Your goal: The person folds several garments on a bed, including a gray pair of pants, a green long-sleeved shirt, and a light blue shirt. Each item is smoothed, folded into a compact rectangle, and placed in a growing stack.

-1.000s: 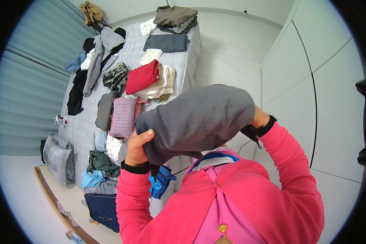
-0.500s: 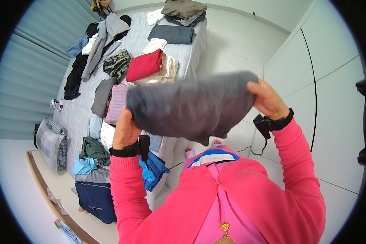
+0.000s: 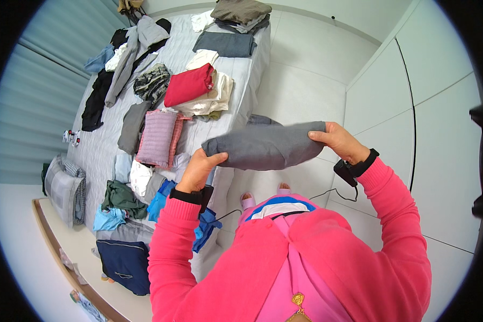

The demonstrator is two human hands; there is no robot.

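Observation:
A dark grey garment [image 3: 268,149] is stretched between my two hands above the floor beside the bed; its exact kind does not show. My left hand [image 3: 197,170] grips its left end, thumb on top. My right hand [image 3: 342,140] pinches the right end between thumb and fingers. The cloth sags a little between them, and a bit of dark cloth shows behind its upper edge. Nearest to the left hand on the bed lie a folded purple garment [image 3: 156,138] on a red checked one, and a blue garment [image 3: 160,201].
Clothes cover much of the bed [image 3: 99,145]: a folded red garment [image 3: 190,86], a folded dark grey one [image 3: 224,44], a loose grey one [image 3: 124,75] and a dark green one [image 3: 124,199]. A white cabinet [image 3: 381,102] stands at right. A navy bag-like item [image 3: 123,265] lies lower left.
The grey garment has come down and now hangs as a narrower band. My left hand has moved right and my right hand slightly down and left, so the hands are closer together.

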